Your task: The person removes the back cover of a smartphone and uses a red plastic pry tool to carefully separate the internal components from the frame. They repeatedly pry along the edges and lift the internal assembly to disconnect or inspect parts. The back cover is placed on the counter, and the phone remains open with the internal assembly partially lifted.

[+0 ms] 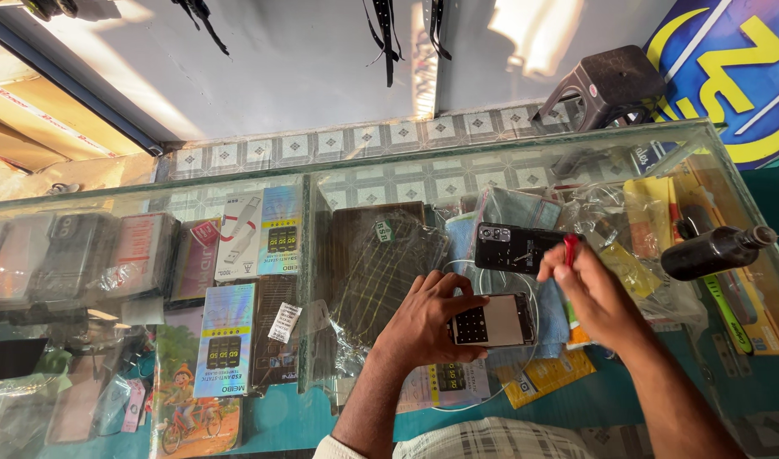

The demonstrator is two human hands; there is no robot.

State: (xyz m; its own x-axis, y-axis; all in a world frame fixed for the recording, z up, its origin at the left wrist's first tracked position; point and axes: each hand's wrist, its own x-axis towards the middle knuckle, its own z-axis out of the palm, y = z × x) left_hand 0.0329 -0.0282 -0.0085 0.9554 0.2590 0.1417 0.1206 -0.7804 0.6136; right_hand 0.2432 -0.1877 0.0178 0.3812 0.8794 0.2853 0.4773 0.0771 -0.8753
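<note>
Head view: left hand (pixel 423 327) curled around opened phone (pixel 493 320), pressing it flat on glass worktop (pixel 525 153), inner parts facing up. Right hand (pixel 593 293) pinched shut on small red tool (pixel 570 249), tip raised just beside black back cover (pixel 517 246) lying past phone. Dark bottle (pixel 716 249) on its side well right. Packaged accessories visible under glass.

A glass-topped desk (pixel 237 189) fronts a tiled floor (pixel 389 136) with small diamond patterns. Sunlight patches a pale wall (pixel 304 59); a dark plastic stool (pixel 606 85) stands beside a blue-yellow sign (pixel 738 68).
</note>
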